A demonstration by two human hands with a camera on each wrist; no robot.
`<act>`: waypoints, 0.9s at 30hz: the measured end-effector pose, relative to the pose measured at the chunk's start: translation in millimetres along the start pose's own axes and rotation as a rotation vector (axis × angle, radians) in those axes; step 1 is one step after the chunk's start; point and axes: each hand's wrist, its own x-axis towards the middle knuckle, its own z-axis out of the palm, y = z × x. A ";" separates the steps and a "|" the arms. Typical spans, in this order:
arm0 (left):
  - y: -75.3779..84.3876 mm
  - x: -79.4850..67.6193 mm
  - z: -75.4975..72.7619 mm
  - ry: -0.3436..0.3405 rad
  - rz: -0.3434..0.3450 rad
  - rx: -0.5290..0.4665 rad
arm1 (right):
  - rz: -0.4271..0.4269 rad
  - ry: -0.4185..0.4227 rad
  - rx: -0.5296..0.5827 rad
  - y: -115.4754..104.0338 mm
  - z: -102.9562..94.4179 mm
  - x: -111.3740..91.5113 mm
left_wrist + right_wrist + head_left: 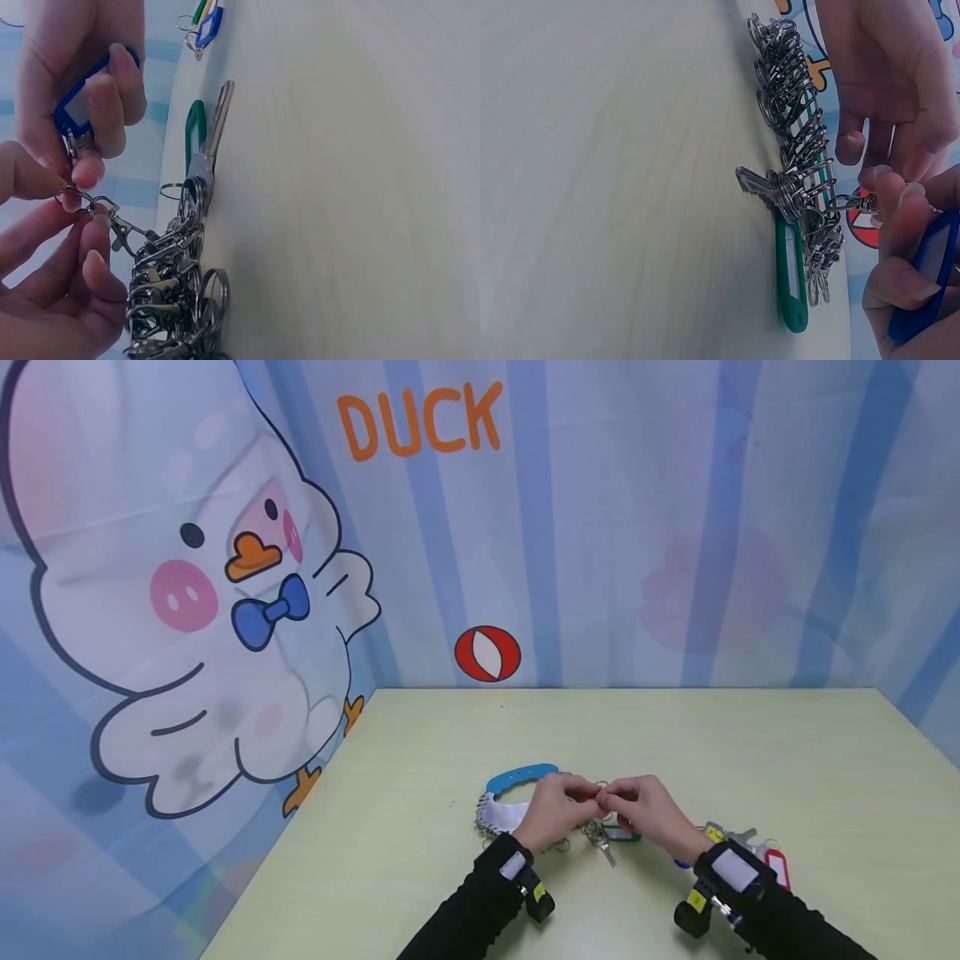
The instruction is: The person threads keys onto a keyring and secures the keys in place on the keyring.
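Just above the row of metal clasps [787, 97], my left grip [555, 810] pinches a small metal ring [82, 193]. My right grip [648, 814] meets it there, fingers curled round a blue key tag [930, 274]. On the tabletop [675, 735], a key [219, 127] and a green tag [791, 277] lie against the row; a red tag [778, 868] sits well right of it.

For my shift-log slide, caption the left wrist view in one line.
Left hand pinches a metal ring, right hand holds a blue-rimmed tag, near clustered metal clasps.
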 end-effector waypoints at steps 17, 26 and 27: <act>4.8 -2.0 4.1 0.057 0.006 0.004 | -0.035 -0.002 -0.027 4.1 3.7 0.9; -1.0 5.1 -6.2 -0.037 -0.099 -0.275 | -0.014 0.029 -0.001 -0.6 -0.6 3.6; -1.3 4.8 -7.5 -0.052 -0.113 -0.302 | 0.001 0.028 0.002 0.3 -1.3 3.2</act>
